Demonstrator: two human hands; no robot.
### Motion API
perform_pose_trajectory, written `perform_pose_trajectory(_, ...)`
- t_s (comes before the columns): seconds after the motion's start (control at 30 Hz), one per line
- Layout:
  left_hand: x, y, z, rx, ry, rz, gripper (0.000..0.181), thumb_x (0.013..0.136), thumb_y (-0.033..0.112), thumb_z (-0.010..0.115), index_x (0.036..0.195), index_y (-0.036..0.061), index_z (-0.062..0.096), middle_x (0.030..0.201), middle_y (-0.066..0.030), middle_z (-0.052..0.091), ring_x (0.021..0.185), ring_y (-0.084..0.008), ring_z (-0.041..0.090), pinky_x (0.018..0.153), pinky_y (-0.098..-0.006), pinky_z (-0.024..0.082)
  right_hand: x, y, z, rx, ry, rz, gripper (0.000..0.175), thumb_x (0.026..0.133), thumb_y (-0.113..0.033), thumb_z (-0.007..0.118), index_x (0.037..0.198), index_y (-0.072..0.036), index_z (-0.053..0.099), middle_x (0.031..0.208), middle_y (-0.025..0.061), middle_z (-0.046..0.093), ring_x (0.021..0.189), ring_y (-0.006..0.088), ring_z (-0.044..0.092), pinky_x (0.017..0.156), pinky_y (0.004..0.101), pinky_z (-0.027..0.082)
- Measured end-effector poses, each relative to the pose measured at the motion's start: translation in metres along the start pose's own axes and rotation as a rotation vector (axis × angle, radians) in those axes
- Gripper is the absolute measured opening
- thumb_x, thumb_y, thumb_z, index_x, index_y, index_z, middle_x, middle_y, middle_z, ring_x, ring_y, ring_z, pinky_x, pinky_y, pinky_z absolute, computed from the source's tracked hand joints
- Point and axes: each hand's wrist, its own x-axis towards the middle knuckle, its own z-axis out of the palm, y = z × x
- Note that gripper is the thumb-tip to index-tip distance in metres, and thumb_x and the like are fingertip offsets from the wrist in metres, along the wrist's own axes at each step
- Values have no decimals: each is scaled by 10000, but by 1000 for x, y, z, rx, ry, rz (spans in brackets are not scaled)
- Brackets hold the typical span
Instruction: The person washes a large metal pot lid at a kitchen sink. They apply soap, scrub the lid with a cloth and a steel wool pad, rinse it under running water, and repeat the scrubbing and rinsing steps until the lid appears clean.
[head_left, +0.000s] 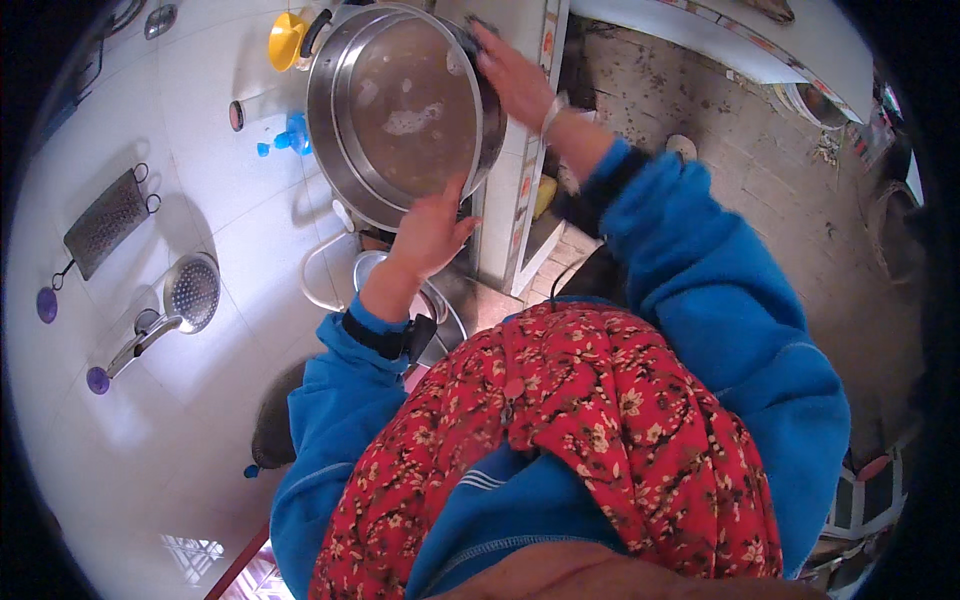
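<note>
A large round stainless-steel pot (337, 161) with murky, foamy liquid in it is in front of me at the top. My left hand (433, 236) rests at its near rim, fingers on the metal edge and thumb apart. At the pot's right side is my right hand (514, 75), with its fingertips near a dark part at the edge; whether they grip it cannot be made out. The pot's underside is hidden. Other vessels (369, 264) stand below my left hand, partly covered by my wrist.
A skimmer (192, 292) and a grater (109, 221) hang on the white tiled wall at left. A yellow funnel-like item (286, 42) and a blue plastic bottle top (297, 135) are beside the pot. A tiled counter edge (531, 165) runs at right, above the floor.
</note>
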Motion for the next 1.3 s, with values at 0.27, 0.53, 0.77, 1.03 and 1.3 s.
perform_pose_trajectory(0.27,24,-43,30,26,188,268,316,846,149,614,1126,34,523,804,-253,618,759,-470,586,660,-548,462,-63,5,40,-19,231,-181,559,938,-113,427,1471,-39,276,1488,165,352,1366,317,346,1118,367,272)
perform_pose_trajectory(0.53,33,-31,21,-41,166,223,187,772,80,624,948,31,585,778,-242,618,754,-465,587,661,-530,474,-72,-12,42,57,252,-90,604,918,-115,470,1474,-16,257,1493,224,305,1379,356,304,1130,416,252)
perform_pose_trajectory(0.77,59,-21,26,-63,243,143,171,766,116,632,898,20,583,742,-247,613,743,-463,594,680,-530,480,-35,19,26,-91,119,-87,540,944,-108,393,1461,-14,266,1485,177,337,1367,324,339,1099,383,297)
perform_pose_trajectory(1.03,69,-2,19,-56,228,44,155,774,109,637,896,14,620,790,-256,624,798,-454,605,696,-503,492,-65,-2,36,39,221,-119,547,942,-112,370,1470,-21,260,1480,154,361,1399,298,301,1129,357,250)
perform_pose_trajectory(1.3,69,-1,18,-9,244,60,105,774,91,618,841,11,608,739,-241,623,707,-450,605,649,-501,497,45,30,13,-46,126,-218,491,973,-256,413,1417,-48,382,1463,132,403,1330,304,400,1086,366,326)
